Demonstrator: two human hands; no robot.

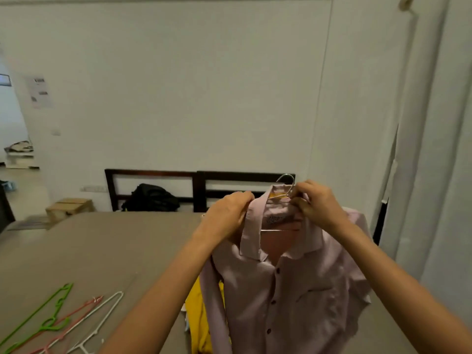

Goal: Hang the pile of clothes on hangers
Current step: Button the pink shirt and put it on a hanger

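A: What is hidden?
B: The hanger (286, 178) is mostly covered by the shirt (288, 290); only the hook and one bar are seen. The hem is cut off below.

A: Hands?
B: The shirt is held up over the bed (115, 251). Its collar is gripped by the left hand (227, 213) and pinched by the right hand (316, 203), possibly with the wire.

A: Counts?
B: Three on the bed: green hanger (51, 310), pink hanger (76, 312), white hanger (102, 312). One yellow garment (199, 315) is partly hidden by the shirt.

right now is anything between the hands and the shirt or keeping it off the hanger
Nothing visible does. The left hand and right hand grip the pink shirt at its collar, and the hanger sits inside it, with its hook poking out above the collar.
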